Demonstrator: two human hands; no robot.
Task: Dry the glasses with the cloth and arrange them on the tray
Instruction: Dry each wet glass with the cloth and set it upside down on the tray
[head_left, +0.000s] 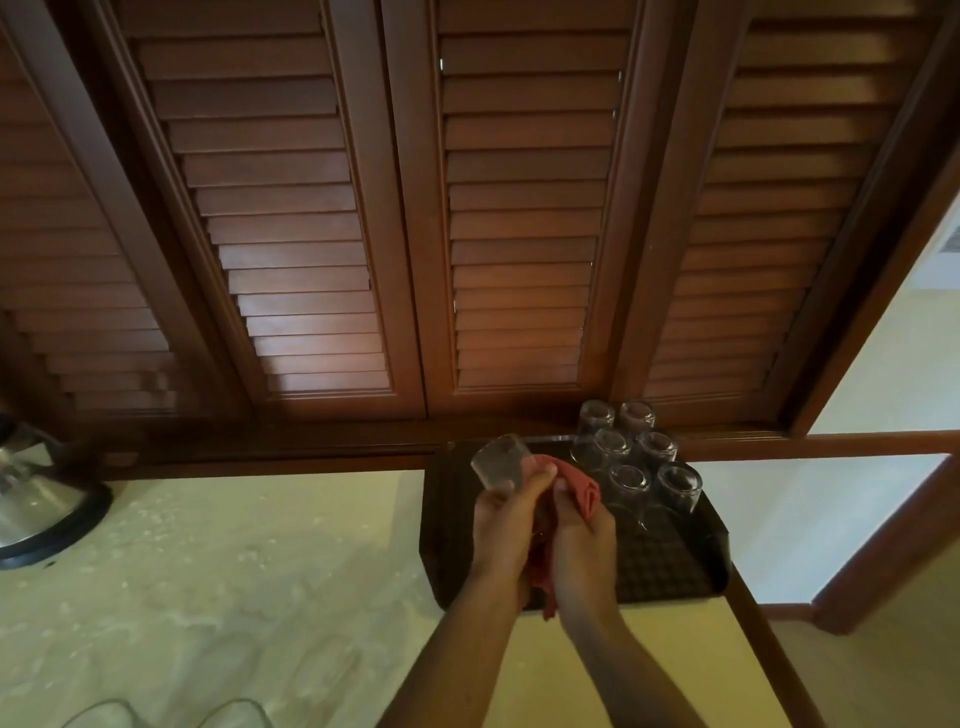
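Drying in hand: left hand (506, 512) grips the glass (501, 462) over the tray (670, 561)'s left edge; right hand (582, 530) pinches the red cloth (582, 491) beside it; six glasses (631, 447) fill the far-right corner; next, set it alongside, mouth down.

**Pale table with tray, kettle and glasses**

A pale, speckled table (218, 571) runs from the left to a wooden edge on the right, with louvred wooden doors behind its far side. A dark tray (670, 561) with a gridded floor lies on it at the far right, its near edge close to the table's right corner. Six glasses (628, 478) stand upside down on the tray's far right part, in two columns of three. At the far left sits a metal kettle (36, 499) on a black base. Two more glass rims (228, 714) show at the near left edge.
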